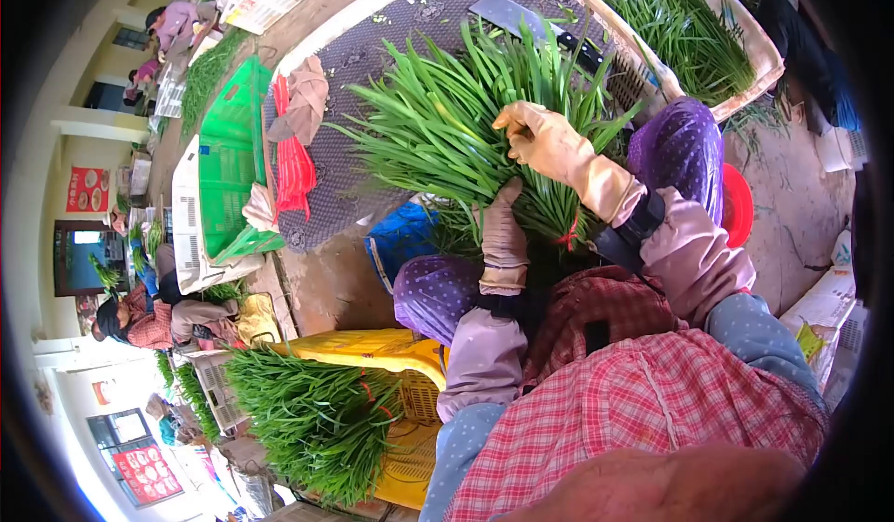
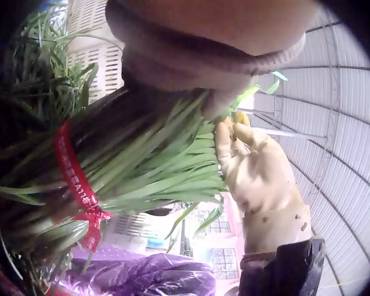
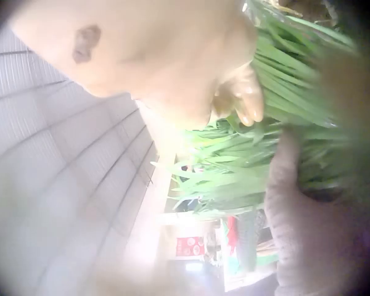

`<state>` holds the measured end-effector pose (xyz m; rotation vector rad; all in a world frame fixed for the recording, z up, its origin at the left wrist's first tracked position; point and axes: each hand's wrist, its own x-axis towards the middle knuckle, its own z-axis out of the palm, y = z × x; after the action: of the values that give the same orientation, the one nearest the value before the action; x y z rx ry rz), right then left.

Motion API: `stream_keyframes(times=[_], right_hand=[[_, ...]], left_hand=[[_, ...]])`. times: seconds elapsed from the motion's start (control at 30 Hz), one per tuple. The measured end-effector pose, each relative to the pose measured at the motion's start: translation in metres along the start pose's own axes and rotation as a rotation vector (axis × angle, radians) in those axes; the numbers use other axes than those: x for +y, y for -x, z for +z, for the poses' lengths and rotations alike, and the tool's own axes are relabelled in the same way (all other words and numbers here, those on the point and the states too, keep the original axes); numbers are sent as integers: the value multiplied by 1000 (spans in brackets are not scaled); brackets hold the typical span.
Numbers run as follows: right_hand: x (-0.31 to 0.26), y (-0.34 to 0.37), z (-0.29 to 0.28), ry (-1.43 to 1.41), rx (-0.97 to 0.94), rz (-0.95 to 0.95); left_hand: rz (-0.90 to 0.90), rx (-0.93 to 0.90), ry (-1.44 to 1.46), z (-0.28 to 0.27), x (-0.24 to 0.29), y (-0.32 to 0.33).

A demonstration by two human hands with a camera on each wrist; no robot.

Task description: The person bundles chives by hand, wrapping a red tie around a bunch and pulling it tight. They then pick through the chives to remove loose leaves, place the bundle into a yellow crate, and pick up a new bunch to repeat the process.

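A large bundle of garlic chives (image 1: 447, 112) lies across my lap, leaf tips fanned toward the table. A printed red tie (image 2: 77, 176) binds it near the stalk ends. My left hand (image 1: 504, 243), in a greyish-brown glove, grips the bundle from beneath, its fingers partly hidden by leaves. Above the leaves, my right hand (image 1: 556, 149) wears a cream rubber glove and has its fingers curled. Its fingertips (image 3: 250, 108) are right at the leaves, and I cannot tell whether they pinch one. Beyond the bundle, a cleaver (image 1: 507, 14) lies on the table.
A patterned table covering (image 1: 372, 66) spreads ahead, with red ties (image 1: 293, 177) at its left edge. Beside it stands a green crate (image 1: 231, 149). More chives fill a yellow basket (image 1: 414, 364) at my left and a pale crate (image 1: 759, 42) at the far right.
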<state>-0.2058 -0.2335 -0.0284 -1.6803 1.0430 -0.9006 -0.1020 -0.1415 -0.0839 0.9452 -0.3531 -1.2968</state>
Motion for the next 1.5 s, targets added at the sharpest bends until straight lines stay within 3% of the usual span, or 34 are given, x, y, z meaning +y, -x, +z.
stream_keyframes(times=[0.03, 0.1, 0.27, 0.37, 0.43, 0.5, 0.57, 0.63, 0.67, 0.7, 0.77, 0.9, 0.97, 1.03, 1.1, 1.17, 1.23, 1.27, 1.3, 1.37, 1.4, 1.47, 1.5], right_hand=[[-2, -2, -1, 1, -1, -1], [-11, -6, 1, 309, -77, -212], [-10, -13, -3, 358, -146, -153], [-3, -5, -9, 205, -169, -140], [-18, -6, -7, 235, -177, -61], [-23, -8, -4, 434, -122, -82], [-8, -10, -4, 437, -94, -159], [-6, -9, -8, 337, -103, -149], [-5, -7, -9, 260, -135, -23], [2, -4, -9, 262, -137, -20], [15, -1, -7, -166, -158, 69], [-14, 0, -17, -92, -229, 179], [0, 0, -16, -157, -238, 166], [-2, 3, -17, -650, -112, 144], [-17, 10, -27, -780, -135, 79], [-48, 20, -50, -693, -359, -29], [-75, 35, -87, -311, -722, 137], [-72, 45, -89, -292, -834, 35], [-70, 55, -91, -83, -794, 10], [-66, 71, -85, 1047, -686, 120], [-52, 75, -87, 1047, -684, 117], [-14, 81, -91, 811, -440, 167], [-7, 81, -85, 805, -437, 172]], left_hand=[[1, 0, 1, -1, -1, -1], [-27, 2, 17, -4, -2, -2], [-29, -6, -4, -5, 0, -2], [-80, 16, 35, 0, 4, 1], [-101, 14, 64, 0, 2, 2], [-63, 8, 9, -1, 1, 0], [-53, 12, -4, 0, 3, 2], [-43, 26, -9, 3, 7, 4], [-105, 35, 25, 2, 9, 4], [-170, 40, 59, 3, 10, 5], [-162, 37, 37, 0, 7, 3], [-140, 32, 40, -2, 5, -1], [-132, 16, 47, -1, 7, 3], [-133, -6, 61, 5, 9, 8], [-122, -9, 34, 8, 15, 10], [-125, 21, 66, -2, 9, 4], [-139, -64, 103, -15, 5, -3], [-3, -69, 24, 16, 31, 17], [-11, -36, 35, 8, 26, 13], [-34, 37, 18, 15, 35, 18], [-31, 36, 17, 14, 34, 18], [-29, 11, 88, 9, 28, 14], [-34, 9, 81, 5, 25, 13]])
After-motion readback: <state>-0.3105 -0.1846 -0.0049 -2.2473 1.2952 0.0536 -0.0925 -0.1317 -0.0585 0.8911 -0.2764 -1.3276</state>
